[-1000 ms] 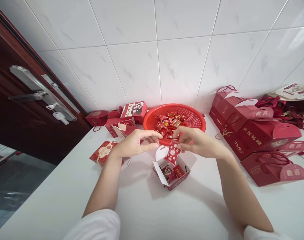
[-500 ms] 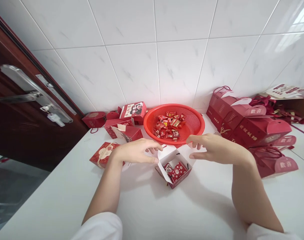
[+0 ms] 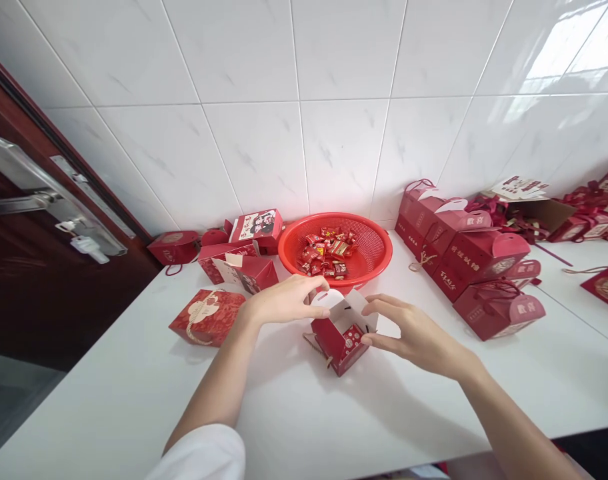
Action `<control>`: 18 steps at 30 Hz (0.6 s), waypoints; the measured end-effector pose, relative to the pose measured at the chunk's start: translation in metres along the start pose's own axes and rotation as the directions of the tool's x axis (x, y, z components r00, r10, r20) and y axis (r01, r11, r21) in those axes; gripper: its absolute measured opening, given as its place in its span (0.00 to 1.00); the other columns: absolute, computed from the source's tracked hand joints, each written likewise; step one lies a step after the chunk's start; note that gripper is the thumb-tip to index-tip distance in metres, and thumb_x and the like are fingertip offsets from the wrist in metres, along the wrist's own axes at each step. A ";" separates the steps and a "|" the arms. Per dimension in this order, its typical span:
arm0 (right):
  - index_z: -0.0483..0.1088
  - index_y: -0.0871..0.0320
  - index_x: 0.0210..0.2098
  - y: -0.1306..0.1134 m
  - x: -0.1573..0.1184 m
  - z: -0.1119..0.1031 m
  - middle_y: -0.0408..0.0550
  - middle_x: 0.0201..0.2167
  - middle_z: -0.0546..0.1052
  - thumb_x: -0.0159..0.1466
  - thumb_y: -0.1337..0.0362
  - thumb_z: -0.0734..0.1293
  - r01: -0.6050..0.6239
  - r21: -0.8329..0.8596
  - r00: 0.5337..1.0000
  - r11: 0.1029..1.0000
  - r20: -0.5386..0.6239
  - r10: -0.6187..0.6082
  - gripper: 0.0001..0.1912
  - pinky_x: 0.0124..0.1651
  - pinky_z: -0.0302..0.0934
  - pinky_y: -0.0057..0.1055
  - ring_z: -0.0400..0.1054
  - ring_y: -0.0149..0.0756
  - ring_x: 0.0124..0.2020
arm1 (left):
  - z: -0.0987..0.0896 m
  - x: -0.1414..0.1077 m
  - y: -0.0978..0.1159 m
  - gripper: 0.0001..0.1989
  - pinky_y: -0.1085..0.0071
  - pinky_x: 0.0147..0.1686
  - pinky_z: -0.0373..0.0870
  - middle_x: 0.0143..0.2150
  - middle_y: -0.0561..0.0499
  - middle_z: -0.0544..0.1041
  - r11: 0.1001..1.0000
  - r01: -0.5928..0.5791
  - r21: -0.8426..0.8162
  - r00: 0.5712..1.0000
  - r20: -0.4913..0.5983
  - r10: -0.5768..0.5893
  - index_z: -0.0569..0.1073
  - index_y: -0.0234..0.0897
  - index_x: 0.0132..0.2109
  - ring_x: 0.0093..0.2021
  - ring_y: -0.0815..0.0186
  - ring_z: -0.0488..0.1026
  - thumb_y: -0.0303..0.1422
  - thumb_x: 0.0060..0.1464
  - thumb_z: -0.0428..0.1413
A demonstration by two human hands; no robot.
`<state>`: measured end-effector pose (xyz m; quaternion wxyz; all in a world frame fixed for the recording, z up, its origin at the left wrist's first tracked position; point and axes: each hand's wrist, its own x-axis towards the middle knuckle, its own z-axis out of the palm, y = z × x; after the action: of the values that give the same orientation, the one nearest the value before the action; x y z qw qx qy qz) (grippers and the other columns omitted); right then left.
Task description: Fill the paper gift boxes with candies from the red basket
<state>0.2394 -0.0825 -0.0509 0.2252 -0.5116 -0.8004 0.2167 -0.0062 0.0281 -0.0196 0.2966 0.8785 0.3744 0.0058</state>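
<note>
Red card box (image 3: 328, 339), open at the top, is flanked by the left hand (image 3: 288, 298) and the right hand (image 3: 417, 335) on a white counter (image 3: 284, 420).
Thumbs and fingers are held parted on both hands; whether the box is touched cannot be told. A dotted red packet (image 3: 353, 337) is seen inside. Wrapped sweets (image 3: 329, 250) are gathered in a red basket (image 3: 383, 263) just behind, and gift boxes (image 3: 477, 260) are clustered at right.

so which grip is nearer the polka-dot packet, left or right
Right. The right grip is at the open gift box, thumb just right of the polka-dot packet; the left grip is farther, left of the packet.
</note>
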 end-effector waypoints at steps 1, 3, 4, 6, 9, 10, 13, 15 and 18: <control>0.70 0.52 0.46 -0.002 -0.005 0.008 0.53 0.51 0.76 0.69 0.51 0.64 0.019 0.047 0.999 0.999 -0.052 -0.017 0.13 0.51 0.67 0.44 0.73 0.46 0.48 | 0.003 0.002 0.002 0.19 0.72 0.30 0.63 0.34 0.53 0.74 1.000 0.003 0.000 1.000 -0.002 -0.003 0.71 0.41 0.49 0.34 0.61 0.72 0.44 0.54 0.58; 0.69 0.51 0.48 -0.004 -0.013 0.025 0.52 0.53 0.75 0.69 0.52 0.64 0.044 0.121 0.991 0.992 -0.131 -0.028 0.13 0.54 0.67 0.43 0.72 0.45 0.51 | 0.010 0.007 0.007 0.21 0.72 0.28 0.61 0.32 0.54 0.73 1.000 0.007 0.028 1.000 -0.013 -0.007 0.68 0.42 0.53 0.33 0.61 0.72 0.41 0.53 0.59; 0.68 0.51 0.51 -0.005 -0.017 0.034 0.52 0.53 0.75 0.69 0.52 0.65 0.049 0.150 0.988 0.987 -0.150 -0.026 0.14 0.54 0.67 0.43 0.72 0.45 0.52 | 0.013 0.009 0.008 0.22 0.71 0.27 0.60 0.33 0.53 0.73 0.998 0.011 0.057 1.000 -0.020 -0.009 0.68 0.42 0.53 0.33 0.60 0.72 0.39 0.52 0.59; 0.65 0.50 0.55 -0.006 -0.022 0.049 0.51 0.53 0.75 0.68 0.52 0.66 0.047 0.184 0.986 0.982 -0.163 -0.017 0.18 0.55 0.67 0.42 0.70 0.45 0.53 | 0.019 0.013 0.010 0.19 0.71 0.27 0.59 0.36 0.51 0.75 0.992 0.017 0.127 1.000 -0.017 -0.015 0.69 0.42 0.50 0.35 0.59 0.73 0.36 0.50 0.59; 0.64 0.50 0.55 -0.004 -0.025 0.065 0.51 0.52 0.75 0.68 0.53 0.66 0.030 0.194 0.983 0.981 -0.186 0.006 0.18 0.54 0.67 0.43 0.70 0.45 0.53 | 0.022 0.017 0.010 0.11 0.71 0.27 0.59 0.38 0.50 0.76 0.985 0.008 0.171 1.000 0.023 -0.012 0.70 0.41 0.41 0.36 0.59 0.73 0.33 0.48 0.59; 0.64 0.50 0.55 -0.003 -0.025 0.068 0.51 0.52 0.75 0.69 0.53 0.65 0.028 0.196 0.980 0.980 -0.198 0.012 0.18 0.54 0.67 0.43 0.69 0.45 0.52 | 0.022 0.017 0.009 0.11 0.71 0.27 0.59 0.38 0.51 0.76 0.986 0.008 0.165 0.999 0.035 -0.014 0.69 0.41 0.40 0.36 0.60 0.73 0.34 0.48 0.59; 0.65 0.51 0.54 0.000 -0.023 0.072 0.52 0.50 0.75 0.69 0.54 0.65 0.027 0.203 0.976 0.979 -0.217 0.018 0.16 0.52 0.67 0.43 0.69 0.44 0.50 | 0.019 0.015 0.009 0.12 0.72 0.26 0.59 0.36 0.52 0.75 0.992 -0.002 0.128 0.998 0.069 -0.007 0.68 0.40 0.38 0.34 0.62 0.72 0.37 0.47 0.61; 0.65 0.51 0.54 0.000 -0.022 0.073 0.51 0.49 0.75 0.70 0.55 0.65 0.035 0.196 0.975 0.980 -0.223 0.009 0.15 0.52 0.66 0.43 0.69 0.44 0.50 | 0.016 0.012 0.009 0.12 0.72 0.28 0.61 0.36 0.53 0.74 0.993 -0.036 0.109 0.994 0.105 0.025 0.68 0.40 0.36 0.36 0.62 0.72 0.38 0.47 0.62; 0.64 0.52 0.54 -0.001 -0.021 0.074 0.51 0.50 0.75 0.69 0.57 0.65 0.045 0.175 0.972 0.984 -0.237 -0.003 0.15 0.54 0.65 0.43 0.68 0.44 0.51 | 0.013 0.008 0.012 0.12 0.72 0.33 0.64 0.38 0.51 0.76 0.992 -0.078 0.097 0.985 0.164 0.061 0.71 0.39 0.36 0.41 0.60 0.73 0.40 0.49 0.62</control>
<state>0.2038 -0.1104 -0.1128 0.3662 -0.5016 -0.7515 0.2227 0.0102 0.0206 -0.0256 0.2798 0.9028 0.3181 -0.0740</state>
